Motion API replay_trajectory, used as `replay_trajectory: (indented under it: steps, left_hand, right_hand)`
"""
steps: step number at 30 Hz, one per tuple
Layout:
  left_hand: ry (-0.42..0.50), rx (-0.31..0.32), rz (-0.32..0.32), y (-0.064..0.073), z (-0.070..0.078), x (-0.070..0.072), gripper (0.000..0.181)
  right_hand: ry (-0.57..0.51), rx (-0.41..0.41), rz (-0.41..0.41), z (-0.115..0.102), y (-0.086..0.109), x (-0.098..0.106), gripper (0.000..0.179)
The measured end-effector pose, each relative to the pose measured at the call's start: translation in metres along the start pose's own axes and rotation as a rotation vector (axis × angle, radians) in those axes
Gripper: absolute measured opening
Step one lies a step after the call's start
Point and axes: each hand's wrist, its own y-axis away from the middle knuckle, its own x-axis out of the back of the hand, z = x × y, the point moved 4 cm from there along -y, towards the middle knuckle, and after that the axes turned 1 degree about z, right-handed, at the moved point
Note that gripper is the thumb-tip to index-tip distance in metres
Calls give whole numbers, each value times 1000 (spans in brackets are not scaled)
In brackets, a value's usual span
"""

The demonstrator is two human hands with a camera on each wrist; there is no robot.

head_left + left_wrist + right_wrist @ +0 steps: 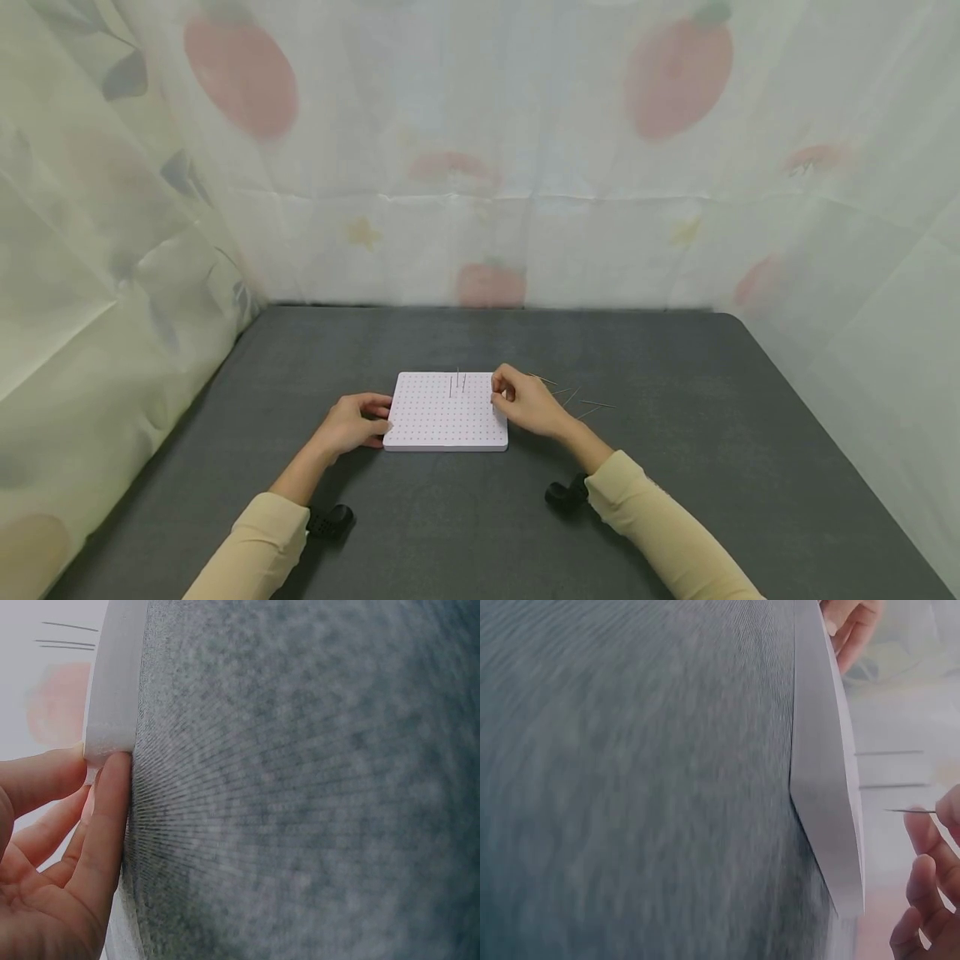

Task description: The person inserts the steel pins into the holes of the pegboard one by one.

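A white pegboard [442,423] with rows of small holes lies flat on the dark table. My left hand [351,427] holds its left edge, thumb at the top face and fingers [105,825] along the side. Three thin metal pins [451,387] stand upright near the board's back edge. Over the right part of the board, my right hand [527,404] pinches another thin metal pin [909,811] between thumb and forefinger. In the right wrist view that pin's tip points at the board, with a gap between them.
Several loose metal pins [597,405] lie on the dark table [450,525] to the right of the board, partly behind the right hand. A patterned curtain [375,167] hangs behind the table and along both sides.
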Motion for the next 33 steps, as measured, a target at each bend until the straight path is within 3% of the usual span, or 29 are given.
replay_trajectory:
  steps: [15, 33]
  left_hand:
    - [9, -3, -7, -1, -1, 0, 48]
    - [19, -4, -17, 0, 1, 1, 49]
  right_hand:
    - [34, -6, 117, -13, -13, -14, 6]
    - [107, -11, 100, -18, -25, -29, 6]
